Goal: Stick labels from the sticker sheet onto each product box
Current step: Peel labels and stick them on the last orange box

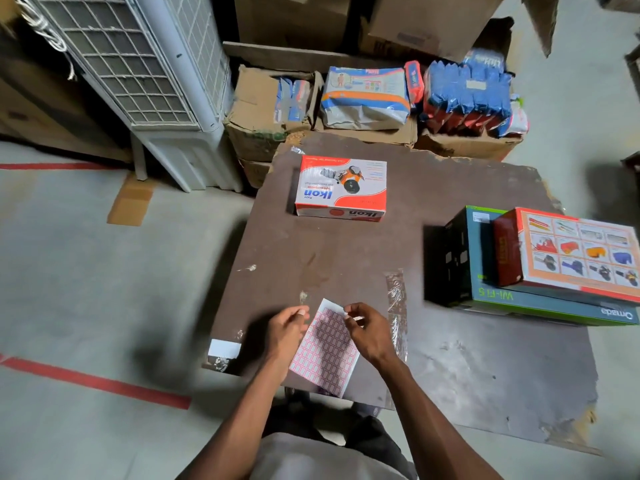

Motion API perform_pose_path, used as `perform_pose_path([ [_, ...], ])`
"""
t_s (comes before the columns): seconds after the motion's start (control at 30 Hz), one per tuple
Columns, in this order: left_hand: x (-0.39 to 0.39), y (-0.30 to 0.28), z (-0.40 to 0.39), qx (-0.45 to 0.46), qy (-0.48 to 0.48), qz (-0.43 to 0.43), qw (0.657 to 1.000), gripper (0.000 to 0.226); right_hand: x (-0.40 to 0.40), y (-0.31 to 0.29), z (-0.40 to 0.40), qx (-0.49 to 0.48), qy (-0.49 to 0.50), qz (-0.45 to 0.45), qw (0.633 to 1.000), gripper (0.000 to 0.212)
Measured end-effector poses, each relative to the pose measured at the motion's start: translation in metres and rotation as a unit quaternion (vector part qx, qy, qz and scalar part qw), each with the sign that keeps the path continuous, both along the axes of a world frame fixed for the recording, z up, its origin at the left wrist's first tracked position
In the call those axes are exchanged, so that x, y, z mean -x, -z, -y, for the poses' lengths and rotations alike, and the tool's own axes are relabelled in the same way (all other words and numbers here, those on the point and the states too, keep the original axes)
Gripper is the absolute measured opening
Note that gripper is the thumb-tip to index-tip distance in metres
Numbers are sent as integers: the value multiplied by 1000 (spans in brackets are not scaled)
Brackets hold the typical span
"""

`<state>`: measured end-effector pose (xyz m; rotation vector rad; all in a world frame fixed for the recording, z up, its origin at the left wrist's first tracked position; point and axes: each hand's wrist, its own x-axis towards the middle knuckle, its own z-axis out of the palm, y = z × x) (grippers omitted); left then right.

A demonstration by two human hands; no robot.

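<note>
A sticker sheet (327,351) with a red-bordered label grid lies at the near edge of the brown table (346,265). My left hand (287,329) rests on the sheet's left side, fingers curled. My right hand (367,327) hovers over the sheet's top right corner and pinches a small white label between thumb and fingertips. A red and white "Ikon" box (341,188) stands at the table's far side, about an arm's length beyond my hands. At the right, an orange picture box (571,254) lies on top of a dark green "Wi-Fi 5" box (464,258).
Cardboard cartons (259,123) with blue and red packs stand behind the table. A white air cooler (156,81) stands at the back left. Red tape lines (97,381) cross the grey floor. A strip of clear tape (396,299) is stuck on the table near my right hand.
</note>
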<state>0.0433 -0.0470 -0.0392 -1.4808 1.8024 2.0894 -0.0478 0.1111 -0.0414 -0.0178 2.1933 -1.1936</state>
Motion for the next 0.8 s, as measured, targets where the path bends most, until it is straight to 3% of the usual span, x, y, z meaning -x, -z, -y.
perform_pose_path([
  [0.23,-4,31,12,1,68,36,997,18,-17,22,17,-29,12,32,999,22],
  [0.47,17,46,9,25,127,75,989,21,-24,31,22,-34,39,42,998,8],
  [0.8,26,52,4,44,193,89,976,46,-33,42,24,-62,30,32,997,31],
])
